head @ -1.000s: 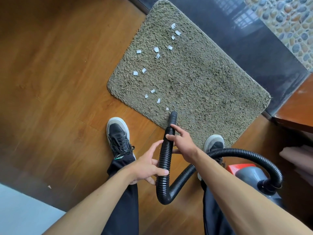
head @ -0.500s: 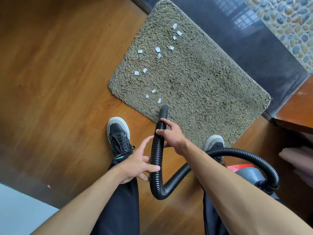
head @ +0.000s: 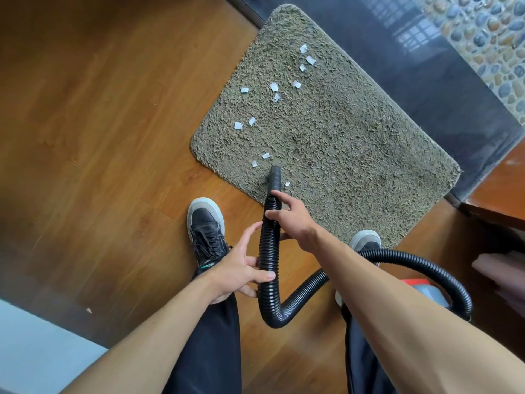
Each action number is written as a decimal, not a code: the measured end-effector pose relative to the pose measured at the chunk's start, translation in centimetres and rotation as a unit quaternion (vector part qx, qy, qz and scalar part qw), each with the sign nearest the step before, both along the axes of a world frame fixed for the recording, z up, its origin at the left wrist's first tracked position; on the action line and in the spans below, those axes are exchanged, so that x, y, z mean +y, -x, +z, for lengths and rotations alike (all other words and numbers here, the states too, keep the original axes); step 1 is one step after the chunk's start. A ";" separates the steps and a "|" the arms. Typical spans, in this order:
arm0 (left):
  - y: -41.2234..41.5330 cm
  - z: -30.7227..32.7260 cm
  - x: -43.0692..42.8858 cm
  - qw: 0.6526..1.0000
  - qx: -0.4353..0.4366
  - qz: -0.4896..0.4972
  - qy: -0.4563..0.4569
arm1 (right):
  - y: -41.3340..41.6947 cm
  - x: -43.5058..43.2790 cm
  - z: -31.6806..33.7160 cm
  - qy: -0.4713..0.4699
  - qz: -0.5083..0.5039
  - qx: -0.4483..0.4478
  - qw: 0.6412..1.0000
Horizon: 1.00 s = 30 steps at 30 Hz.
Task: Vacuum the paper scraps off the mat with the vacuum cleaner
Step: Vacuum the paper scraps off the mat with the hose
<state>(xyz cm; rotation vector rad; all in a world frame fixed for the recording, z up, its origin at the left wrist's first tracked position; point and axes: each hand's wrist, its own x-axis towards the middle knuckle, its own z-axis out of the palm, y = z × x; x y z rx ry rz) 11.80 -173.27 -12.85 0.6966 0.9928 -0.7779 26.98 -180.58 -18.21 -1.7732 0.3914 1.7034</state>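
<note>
Gripping the black ribbed vacuum hose (head: 268,251) with both hands.
Right hand (head: 292,220) grasps near the nozzle, left hand (head: 238,273) lower; white paper scraps (head: 274,86) dot the shaggy olive mat (head: 355,143).

Both arms are bare, no sleeves seen. Black trousers (head: 210,351) are worn at frame bottom. 2 black lace-up sneakers w/ grey-white toe caps: left shoe (head: 206,227), right shoe (head: 366,242) partly hidden.

Mat (head: 355,155) lies on the floor (head: 99,123) ahead of your feet. Paper scraps (head: 274,86) sit on its left half. Hose (head: 268,251) runs between your hands, nozzle (head: 275,176) on the mat's near edge, one scrap just right of it. Vacuum body (head: 426,291) is behind your right arm.
</note>
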 end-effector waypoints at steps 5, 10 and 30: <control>-0.2 0.5 -0.7 0.998 -0.001 -0.047 0.032 | 0.6 -2.5 0.3 0.041 -0.033 0.010 0.999; -0.9 0.4 -2.0 0.996 0.004 -0.071 0.054 | 0.7 -4.8 0.5 0.063 -0.055 0.013 0.996; 0.1 -0.4 0.6 1.000 -0.007 0.025 -0.016 | -0.2 2.0 -0.3 0.003 0.082 -0.029 0.996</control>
